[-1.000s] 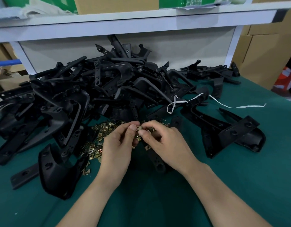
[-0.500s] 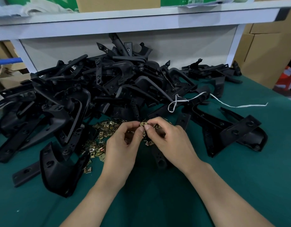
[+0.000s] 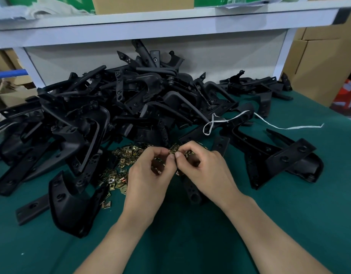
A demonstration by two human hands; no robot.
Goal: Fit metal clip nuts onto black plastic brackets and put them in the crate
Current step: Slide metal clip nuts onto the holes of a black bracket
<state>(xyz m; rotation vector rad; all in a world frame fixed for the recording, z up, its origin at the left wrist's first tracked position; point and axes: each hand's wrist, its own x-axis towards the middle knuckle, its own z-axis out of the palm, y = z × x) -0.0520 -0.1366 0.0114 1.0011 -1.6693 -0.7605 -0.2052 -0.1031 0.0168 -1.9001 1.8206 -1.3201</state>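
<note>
**Two hands pinch a clip nut over the loose pile**

A person's left hand and right hand meet above a green surface, thumb tips touching. Each grip is pressed thumb to forefinger on a small brass-coloured clip nut. Whether one nut or two hooked together sits between them is too small to tell. The other fingers curl toward the palms.

The nut is held just above the far edge of a scatter of loose nuts. These are flat, folded, gold-toned pieces, each with a hole, and they spread to the left of the hands. Behind, a tangled heap of brackets runs across the surface under a white shelf. A white string lies over the heap's right side.

The coming fit likely turns on the nearest bracket, a flat black strip with round holes. It lies on the surface directly beneath the right hand, on the person's side of the pinched nut. Its long axis runs roughly near to far and leans right toward the far end, which the hand hides. The right hand is nearer to it, and the left looks better placed to hold the nut. No crate is in view.
</note>
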